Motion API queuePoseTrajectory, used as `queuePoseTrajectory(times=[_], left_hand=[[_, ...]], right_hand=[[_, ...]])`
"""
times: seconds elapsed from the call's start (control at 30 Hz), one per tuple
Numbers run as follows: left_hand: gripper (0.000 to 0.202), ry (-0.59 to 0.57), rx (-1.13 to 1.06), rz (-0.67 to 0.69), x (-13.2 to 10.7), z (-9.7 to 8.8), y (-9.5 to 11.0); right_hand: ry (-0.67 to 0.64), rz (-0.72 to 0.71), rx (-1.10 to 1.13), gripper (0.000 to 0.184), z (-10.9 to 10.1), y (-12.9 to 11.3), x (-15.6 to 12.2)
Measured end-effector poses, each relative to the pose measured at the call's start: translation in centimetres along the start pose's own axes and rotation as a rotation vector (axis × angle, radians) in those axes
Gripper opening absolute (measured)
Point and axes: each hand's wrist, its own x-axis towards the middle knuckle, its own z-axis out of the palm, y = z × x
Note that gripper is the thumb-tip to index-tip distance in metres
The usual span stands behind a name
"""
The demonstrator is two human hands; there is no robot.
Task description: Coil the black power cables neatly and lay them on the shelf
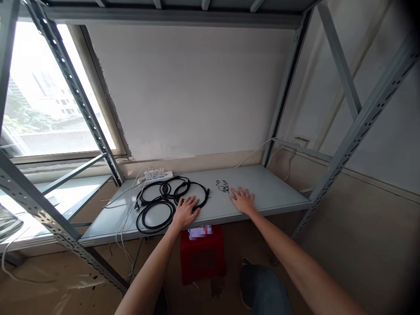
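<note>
Here your left hand (187,212) lies palm down on the shelf (278,183), fingers spread, its fingertips resting over the near edge of the rightmost cable loop, touching it without gripping. The black cables (166,190) lie in several coils on the shelf's left half, just in front of a white power strip (155,176) by the wall. Your right hand (243,200) is flat and open, holding nothing, just beside a small black tangle (223,187). A red stool (202,258) stands under the shelf
</note>
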Motion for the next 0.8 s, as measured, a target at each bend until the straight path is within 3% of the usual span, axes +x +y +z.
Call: queuePoseTrajectory(times=[0.2, 0.37, 0.47, 0.6, 0.8], left_hand=[[0.05, 0.002, -0.022, 0.138, -0.2, 0.1, -0.2], [0.03, 0.081, 0.057, 0.224, 0.7, -1.1, 0.2], [0.027, 0.004, 0.176, 0.235, 1.9, -2.1, 1.1], [0.031, -0.123, 0.227, 0.131, 4.4, -2.4, 2.9], [0.025, -0.122, 0.221, -0.147, 8.4, -1.9, 7.3]], right_hand=[[0.041, -0.006, 0.004, 0.074, -0.1, -0.2, -0.2], [0.012, -0.005, -0.006, 0.075, -0.1, -0.1, 0.1], [0.011, -0.01, 0.006, 0.076, -0.2, 0.0, 0.1], [0.014, -0.012, 0.024, 0.076, -0.2, 0.1, 0.0], [0.022, -0.018, 0.056, 0.076, -0.5, 0.1, -0.2]])
